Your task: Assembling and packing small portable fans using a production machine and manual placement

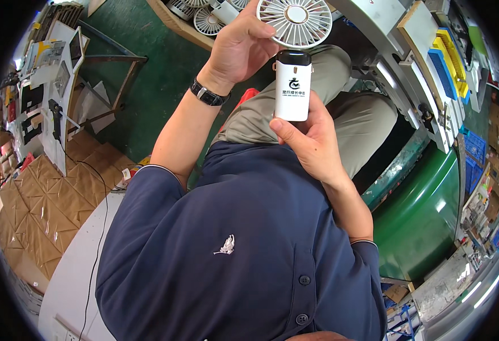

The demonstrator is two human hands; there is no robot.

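Observation:
A white handheld fan (292, 105) is held up in front of my body, its round slatted head at the top and a dark printed mark on the handle. The handle has a black upper end with a small switch below it. My right hand (316, 142) is wrapped round the bottom of the handle from below, thumb along its lower left edge. With thumb and fingers my left hand (239, 50) grips the left side of the fan head; some fingers are hidden behind it. A dark watch (208, 94) is on my left wrist.
Several more white fans (206, 21) lie in a cardboard box (175, 25) beyond my left hand. A grey metal machine (383, 40) with a green body (423, 219) stands close at right. Brown wrapped packages (44, 210) and a trailing black cable (106, 199) are at left.

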